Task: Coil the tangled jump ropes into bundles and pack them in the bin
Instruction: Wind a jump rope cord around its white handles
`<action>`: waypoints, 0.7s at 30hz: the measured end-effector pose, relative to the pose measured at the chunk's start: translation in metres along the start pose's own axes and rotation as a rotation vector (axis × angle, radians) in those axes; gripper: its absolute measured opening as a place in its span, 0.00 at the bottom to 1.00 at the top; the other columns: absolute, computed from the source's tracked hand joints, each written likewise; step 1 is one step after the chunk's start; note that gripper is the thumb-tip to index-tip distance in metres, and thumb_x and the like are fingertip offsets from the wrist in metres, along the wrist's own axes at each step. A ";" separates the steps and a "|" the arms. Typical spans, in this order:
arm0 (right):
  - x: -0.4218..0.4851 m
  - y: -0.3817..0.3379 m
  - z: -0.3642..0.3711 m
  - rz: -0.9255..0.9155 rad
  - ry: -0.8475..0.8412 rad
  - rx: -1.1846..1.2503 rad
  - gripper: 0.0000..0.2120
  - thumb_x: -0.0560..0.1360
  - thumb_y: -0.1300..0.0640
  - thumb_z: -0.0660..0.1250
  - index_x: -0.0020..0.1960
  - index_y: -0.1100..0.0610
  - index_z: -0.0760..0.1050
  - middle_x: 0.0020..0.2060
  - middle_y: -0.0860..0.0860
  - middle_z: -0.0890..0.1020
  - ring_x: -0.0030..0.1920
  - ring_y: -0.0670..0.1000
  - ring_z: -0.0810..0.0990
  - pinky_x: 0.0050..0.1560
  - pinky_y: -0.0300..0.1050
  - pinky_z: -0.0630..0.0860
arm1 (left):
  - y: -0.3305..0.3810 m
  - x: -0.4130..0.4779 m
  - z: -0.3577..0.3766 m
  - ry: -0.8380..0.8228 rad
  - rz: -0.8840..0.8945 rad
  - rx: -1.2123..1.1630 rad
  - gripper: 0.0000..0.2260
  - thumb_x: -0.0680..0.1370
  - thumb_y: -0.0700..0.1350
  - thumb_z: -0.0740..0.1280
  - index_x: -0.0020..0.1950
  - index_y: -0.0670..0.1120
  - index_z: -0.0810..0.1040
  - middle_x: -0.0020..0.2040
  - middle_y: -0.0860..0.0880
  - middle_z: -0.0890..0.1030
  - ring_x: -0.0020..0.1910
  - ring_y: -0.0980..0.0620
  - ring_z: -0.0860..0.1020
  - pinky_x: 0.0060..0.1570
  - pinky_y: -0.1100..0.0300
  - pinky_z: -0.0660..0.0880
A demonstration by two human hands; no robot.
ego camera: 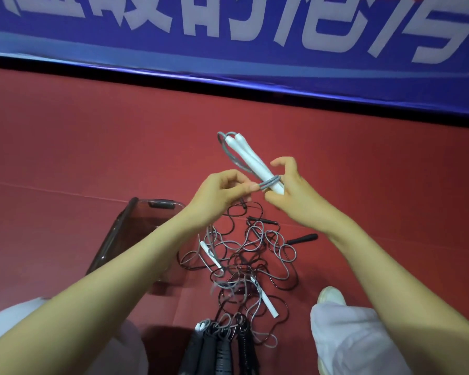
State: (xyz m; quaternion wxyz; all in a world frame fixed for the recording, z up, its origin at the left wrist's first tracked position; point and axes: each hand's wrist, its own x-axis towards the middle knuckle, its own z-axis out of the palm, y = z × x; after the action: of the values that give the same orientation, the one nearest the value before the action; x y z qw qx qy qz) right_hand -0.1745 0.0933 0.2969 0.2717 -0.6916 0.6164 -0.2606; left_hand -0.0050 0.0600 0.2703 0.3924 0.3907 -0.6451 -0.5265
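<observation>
Here, R (291, 192) holds handles (248, 158), L (220, 193) pinches (cord (269, 182))

Bare forearms (136, 266) — white trousers (347, 345) at the knees, one white shoe (331, 293).

The red floor (92, 144) carries a tangle of grey and black jump ropes (244, 261) near its middle. At nine o'clock of the tangle, just beside it, stands a dark see-through bin (111, 242). Coiled black bundles (222, 350) lie at six o'clock, a black handle (302, 239) at two o'clock, and a white shoe (332, 295) at four o'clock.
</observation>
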 end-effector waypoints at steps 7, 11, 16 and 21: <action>-0.013 -0.011 -0.004 0.036 -0.159 0.615 0.24 0.73 0.59 0.71 0.62 0.51 0.62 0.30 0.49 0.73 0.23 0.45 0.65 0.24 0.37 0.62 | -0.020 -0.003 0.011 0.026 0.043 -0.070 0.13 0.76 0.49 0.69 0.37 0.42 0.73 0.27 0.53 0.70 0.28 0.55 0.63 0.31 0.62 0.61; -0.013 -0.021 0.001 0.098 0.005 0.906 0.15 0.76 0.48 0.62 0.55 0.57 0.65 0.29 0.56 0.72 0.18 0.45 0.60 0.20 0.32 0.55 | -0.013 -0.005 0.013 -0.073 0.043 -0.068 0.31 0.74 0.62 0.68 0.43 0.30 0.75 0.29 0.47 0.64 0.27 0.54 0.59 0.27 0.65 0.57; -0.012 -0.018 -0.012 0.093 -0.036 1.050 0.20 0.78 0.47 0.59 0.61 0.62 0.66 0.26 0.55 0.72 0.16 0.45 0.59 0.19 0.30 0.55 | -0.017 -0.010 0.002 -0.256 -0.049 0.124 0.24 0.76 0.65 0.58 0.28 0.50 0.74 0.26 0.54 0.64 0.28 0.55 0.60 0.31 0.63 0.58; -0.027 -0.018 -0.007 0.143 -0.462 0.885 0.25 0.77 0.46 0.63 0.60 0.67 0.66 0.27 0.53 0.73 0.18 0.44 0.60 0.18 0.31 0.52 | -0.039 0.007 -0.029 -0.380 -0.077 0.127 0.16 0.76 0.46 0.69 0.56 0.35 0.78 0.51 0.41 0.80 0.55 0.46 0.78 0.60 0.56 0.72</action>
State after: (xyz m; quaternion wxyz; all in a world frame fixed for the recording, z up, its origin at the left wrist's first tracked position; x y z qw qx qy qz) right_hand -0.1689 0.1216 0.3137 0.6852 -0.5059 0.4165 -0.3179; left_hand 0.0222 0.0370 0.2368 0.2180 0.3324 -0.7241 -0.5636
